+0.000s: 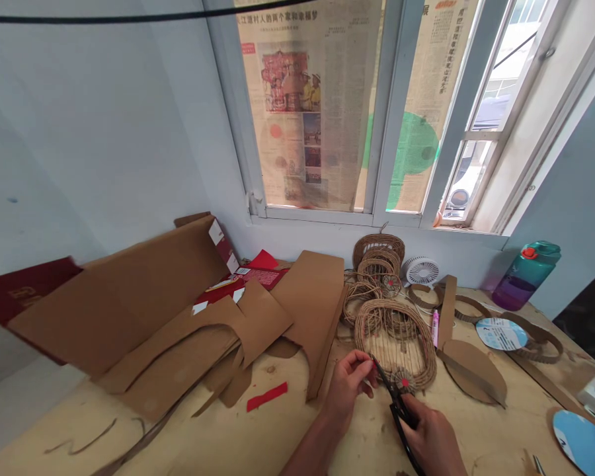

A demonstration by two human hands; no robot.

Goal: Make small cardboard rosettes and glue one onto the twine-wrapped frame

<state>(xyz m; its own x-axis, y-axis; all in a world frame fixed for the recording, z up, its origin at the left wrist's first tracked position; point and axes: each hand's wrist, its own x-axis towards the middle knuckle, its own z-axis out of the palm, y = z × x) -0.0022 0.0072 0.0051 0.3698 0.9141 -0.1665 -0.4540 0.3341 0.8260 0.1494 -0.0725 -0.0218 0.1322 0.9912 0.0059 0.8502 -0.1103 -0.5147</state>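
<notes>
My right hand (431, 437) grips black scissors (395, 403) whose blades point up and left toward my other hand. My left hand (350, 383) pinches a small red scrap (367, 361) between thumb and fingers right at the scissor tips. Both hands hover over a plywood table (287, 430), just in front of an oval cardboard basket (394, 337) with a small rolled disc (405, 381) bearing a red dot on its near rim.
Large brown cardboard sheets (143, 311) and offcuts cover the table's left half, with a red strip (266, 396) lying near them. Behind the basket stand more woven cardboard pieces (377, 264), a small white fan (421, 271), a pink pen (435, 327), a purple bottle (525, 274) and blue discs (500, 332).
</notes>
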